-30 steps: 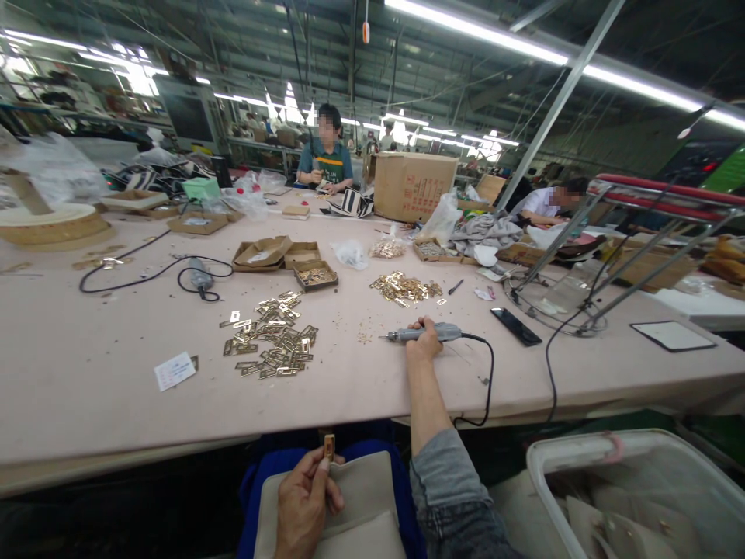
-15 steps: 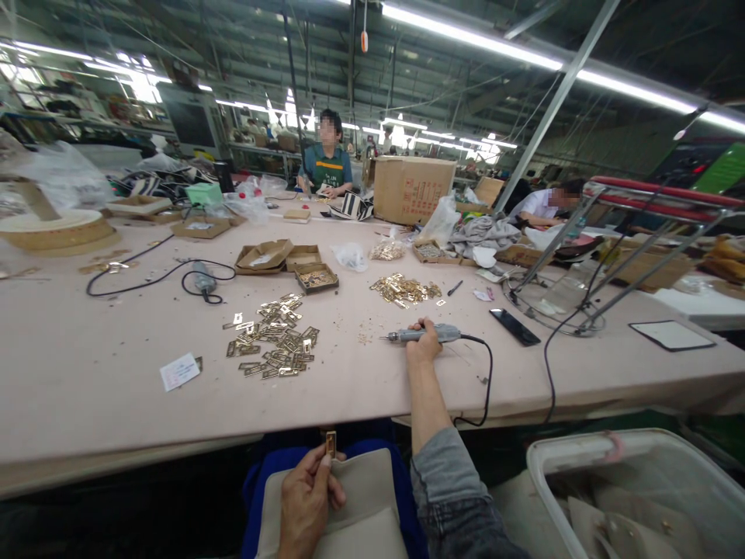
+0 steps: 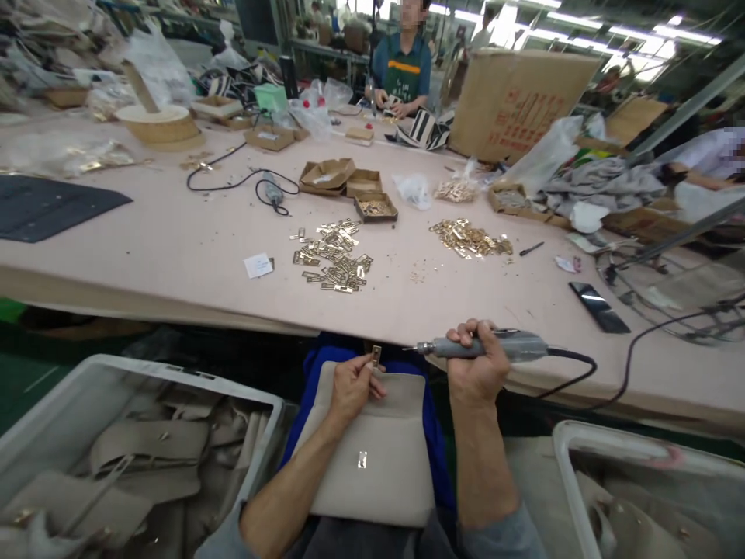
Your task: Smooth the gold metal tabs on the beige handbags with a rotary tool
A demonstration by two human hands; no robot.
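My right hand is closed round a grey corded power screwdriver, lifted at the table's near edge with its bit pointing left. My left hand pinches a small gold metal fitting upright at the top edge of a beige bag piece lying on my lap. The bit tip sits a short way right of the fitting. A small metal plate shows on the front of the beige piece. A pile of gold fittings lies on the pink table beyond my left hand.
White bins hold beige bag pieces at lower left and lower right. On the table lie a second gold heap, small cardboard trays, a black phone, another corded tool and a large carton. A person in green works opposite.
My view has tipped down toward my lap. My right hand has lifted the screwdriver off the table and brought it back to the near edge, beside the fitting in my left hand.
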